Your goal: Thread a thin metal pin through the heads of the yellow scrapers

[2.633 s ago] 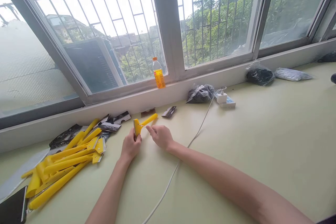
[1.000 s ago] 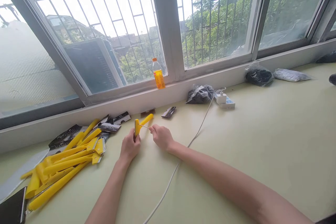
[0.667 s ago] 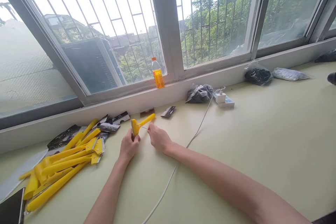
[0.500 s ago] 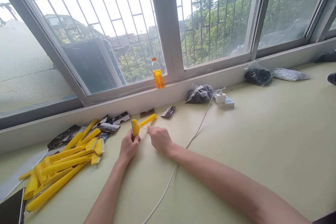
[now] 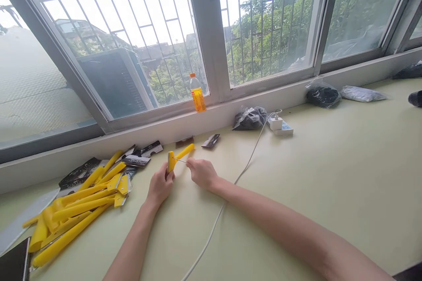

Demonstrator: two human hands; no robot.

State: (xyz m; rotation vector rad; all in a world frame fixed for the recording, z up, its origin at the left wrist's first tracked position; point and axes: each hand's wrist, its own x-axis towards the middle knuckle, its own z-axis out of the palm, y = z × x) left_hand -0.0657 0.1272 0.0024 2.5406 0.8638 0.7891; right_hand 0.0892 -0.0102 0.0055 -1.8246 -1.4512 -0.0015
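Note:
My left hand [image 5: 161, 184] is closed around the head end of a yellow scraper [image 5: 185, 151], whose handle points away to the upper right. In my right hand [image 5: 202, 172] is a thin screwdriver [image 5: 180, 160], its metal shaft reaching left to the scraper's head. My fist hides the screwdriver's handle, and I cannot make out the screw or the exact tip. Left of my hands lies a pile of yellow scrapers [image 5: 85, 197] with metal edges on their heads.
Dark printed cards [image 5: 151, 148] lie behind the pile. A white cable [image 5: 214, 224] crosses the table beneath my right forearm to a power strip [image 5: 282, 129]. Bagged dark items [image 5: 249, 118] sit along the wall. An orange-capped drink bottle [image 5: 198, 96] stands on the window ledge.
The scraper's head has turned slightly and shifted a little to the right in my left hand. Both hands keep their hold, and the screwdriver stays against the head.

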